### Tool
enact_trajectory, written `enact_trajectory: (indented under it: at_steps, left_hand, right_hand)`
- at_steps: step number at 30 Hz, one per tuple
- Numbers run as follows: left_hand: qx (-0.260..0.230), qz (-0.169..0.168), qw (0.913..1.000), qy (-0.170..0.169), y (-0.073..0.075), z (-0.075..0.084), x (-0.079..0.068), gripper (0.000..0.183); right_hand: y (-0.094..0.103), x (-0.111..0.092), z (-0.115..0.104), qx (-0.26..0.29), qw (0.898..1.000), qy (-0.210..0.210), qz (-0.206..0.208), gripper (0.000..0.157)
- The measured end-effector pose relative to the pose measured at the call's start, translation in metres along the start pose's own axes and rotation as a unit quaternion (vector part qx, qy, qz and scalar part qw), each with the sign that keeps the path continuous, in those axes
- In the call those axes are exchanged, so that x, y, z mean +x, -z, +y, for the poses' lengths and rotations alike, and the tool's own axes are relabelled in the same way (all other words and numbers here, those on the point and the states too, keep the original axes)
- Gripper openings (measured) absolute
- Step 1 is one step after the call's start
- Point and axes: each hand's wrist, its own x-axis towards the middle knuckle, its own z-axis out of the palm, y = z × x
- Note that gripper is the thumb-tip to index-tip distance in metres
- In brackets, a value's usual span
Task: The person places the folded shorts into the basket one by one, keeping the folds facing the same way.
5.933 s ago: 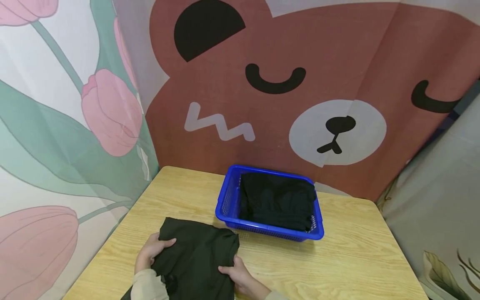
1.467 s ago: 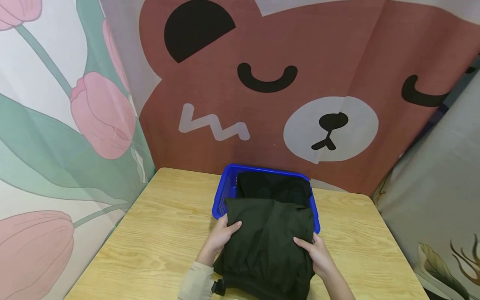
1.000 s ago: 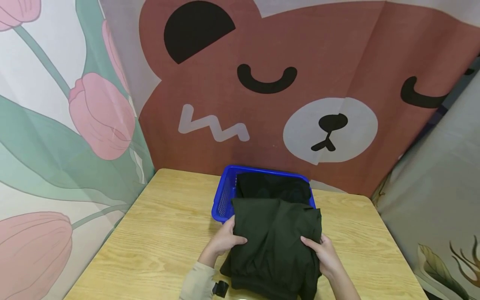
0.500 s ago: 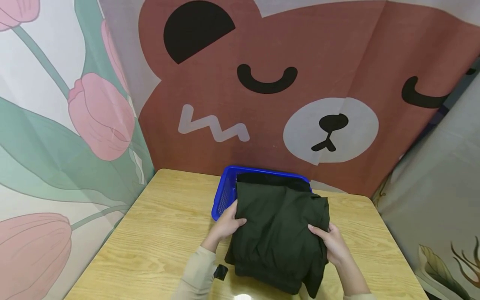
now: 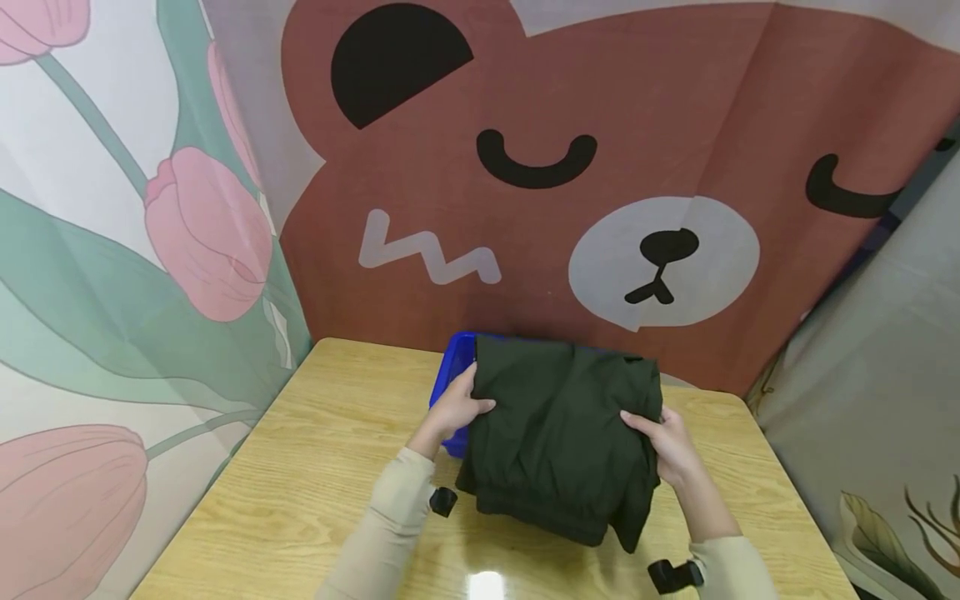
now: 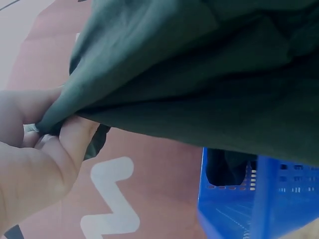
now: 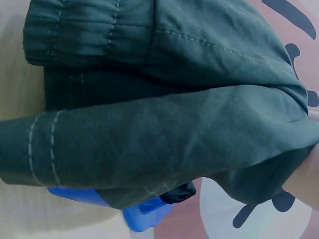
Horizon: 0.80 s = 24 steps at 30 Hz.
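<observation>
A folded dark green garment point(image 5: 558, 442) is held up over the blue plastic basket point(image 5: 447, 379), covering most of it in the head view. My left hand point(image 5: 454, 407) grips its left edge, thumb on top; in the left wrist view this hand point(image 6: 42, 167) pinches the cloth. On the opposite edge my right hand point(image 5: 671, 443) grips with the thumb across the front. A gathered band point(image 7: 89, 37) and a double-stitched hem point(image 7: 45, 147) show in the right wrist view. Below the garment, black cloth point(image 6: 224, 167) lies inside the basket, mostly hidden.
The basket stands at the back of a wooden table point(image 5: 315, 467), close to a hanging sheet printed with a bear point(image 5: 525, 250). A tulip-print curtain point(image 5: 97, 350) borders the left side, and a pale curtain point(image 5: 885, 358) the right. Small black devices point(image 5: 443, 502) are worn at both wrists.
Both hands have carried the garment from the left front of the table to the basket. Over the last second it has moved further back, covering the black cloth in the head view.
</observation>
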Motion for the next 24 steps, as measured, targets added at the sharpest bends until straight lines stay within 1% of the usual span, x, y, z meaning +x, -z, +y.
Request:
enact_trajectory:
  at_steps: [3,5,10,11,13,17,18,20,24]
  left_hand:
    - [-0.026,0.000,0.9996,0.014,0.003,0.004,0.011,0.069]
    - [-0.034,0.003,0.9992,0.023,0.005,0.006,0.018,0.070]
    - [-0.034,0.023,0.9979,0.049,0.009,0.009,0.033,0.071]
    - [-0.036,0.026,0.9974,0.056,0.009,0.014,0.034,0.071]
    - [-0.041,0.032,0.9968,0.061,0.010,0.017,0.038,0.071]
    - [-0.060,0.036,0.9957,0.061,0.012,0.018,0.049,0.069]
    - [-0.064,0.038,0.9954,0.060,0.014,0.014,0.054,0.069]
    - [-0.070,0.040,0.9949,0.061,0.016,0.013,0.058,0.068]
    - [-0.067,0.053,0.9941,0.067,0.019,0.014,0.064,0.070]
  right_hand:
    - [0.002,0.010,-0.009,-0.004,1.000,0.005,-0.006,0.026]
    - [0.003,0.018,-0.014,-0.012,1.000,0.006,-0.007,0.030]
    - [0.004,0.035,-0.023,-0.051,0.999,0.006,-0.004,0.051]
    - [0.005,0.038,-0.025,-0.060,0.998,0.005,-0.003,0.056]
    - [0.005,0.043,-0.028,-0.071,0.997,0.004,-0.001,0.062]
    - [0.004,0.052,-0.033,-0.090,0.996,0.008,0.000,0.064]
    - [0.003,0.053,-0.034,-0.093,0.996,0.011,-0.001,0.063]
    - [0.002,0.056,-0.035,-0.100,0.995,0.016,0.000,0.063]
    - [-0.001,0.064,-0.036,-0.095,0.995,0.025,0.010,0.062]
